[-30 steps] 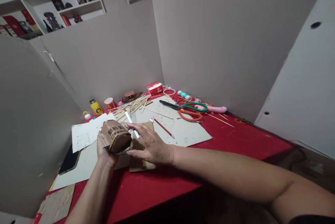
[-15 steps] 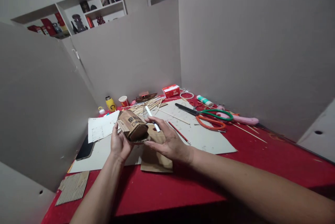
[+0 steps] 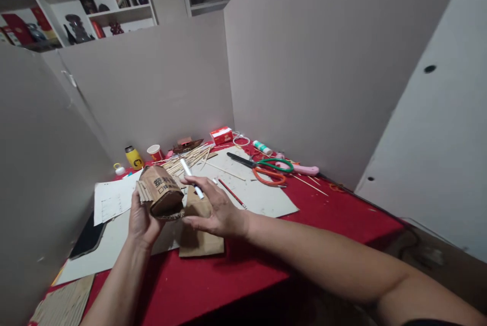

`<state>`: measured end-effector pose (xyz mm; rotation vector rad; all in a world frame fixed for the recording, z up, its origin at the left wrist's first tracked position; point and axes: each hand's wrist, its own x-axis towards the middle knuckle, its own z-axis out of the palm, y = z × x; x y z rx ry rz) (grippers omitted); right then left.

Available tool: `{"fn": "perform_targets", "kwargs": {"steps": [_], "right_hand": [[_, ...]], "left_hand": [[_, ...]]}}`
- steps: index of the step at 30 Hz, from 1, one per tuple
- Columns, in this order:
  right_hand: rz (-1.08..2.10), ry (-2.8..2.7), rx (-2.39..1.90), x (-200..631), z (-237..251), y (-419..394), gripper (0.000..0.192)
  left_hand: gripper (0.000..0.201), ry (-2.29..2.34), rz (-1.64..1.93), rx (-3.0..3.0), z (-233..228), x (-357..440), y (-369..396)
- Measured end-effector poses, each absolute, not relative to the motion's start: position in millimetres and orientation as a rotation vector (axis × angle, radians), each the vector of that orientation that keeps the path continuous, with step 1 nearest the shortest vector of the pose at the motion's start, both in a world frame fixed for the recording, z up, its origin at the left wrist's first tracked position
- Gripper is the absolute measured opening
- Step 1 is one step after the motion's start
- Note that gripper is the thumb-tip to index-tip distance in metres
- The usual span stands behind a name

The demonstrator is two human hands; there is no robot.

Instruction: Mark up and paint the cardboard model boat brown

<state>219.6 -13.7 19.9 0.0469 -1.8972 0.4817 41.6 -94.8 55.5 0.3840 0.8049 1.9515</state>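
A bent piece of brown cardboard (image 3: 162, 184) with dark printed characters is held up above the table, its hollow end facing me. My left hand (image 3: 142, 222) grips it from below on its left side. To its right, my right hand (image 3: 220, 209) has a white pen (image 3: 187, 167) tucked across its index finger. That hand's thumb is at the cardboard's lower right edge. A flat brown cardboard piece (image 3: 201, 245) lies beneath the hands, partly covered by them.
Bamboo sticks (image 3: 190, 158), large scissors (image 3: 262, 166) and a red pencil (image 3: 233, 194) lie on and around the pale sheet (image 3: 266, 201). A yellow bottle (image 3: 134, 158), paper cup (image 3: 155, 153) and red box (image 3: 221, 135) stand behind. A phone (image 3: 89, 234) and corrugated cardboard (image 3: 64, 303) are at left.
The view has swung right, shifting everything leftward in the picture. The right fingers sit slightly farther off the cardboard's right side; the left hand keeps its hold.
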Motion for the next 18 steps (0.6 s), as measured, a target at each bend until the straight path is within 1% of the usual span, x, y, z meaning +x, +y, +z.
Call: {"fn": "perform_targets", "kwargs": {"steps": [2,5,8,13,18], "right_hand": [[0.469,-1.864,0.061,221,22,-16,0.071],[0.495,-1.815,0.023,225,25,-22,0.053],[0.524,-1.766,-0.024,227,25,-24,0.038],[0.493,-1.756,-0.031,228,19,-24,0.038],[0.464,-1.746,-0.064,227,13,-24,0.041]], "left_hand": [[0.044,0.830,1.938,0.378,56,42,-95],[0.043,0.854,1.938,0.326,54,44,-95],[0.053,0.894,1.910,0.281,49,44,-95],[0.063,0.814,1.896,0.318,40,40,-93],[0.062,0.679,1.851,0.422,37,42,-96]]}}
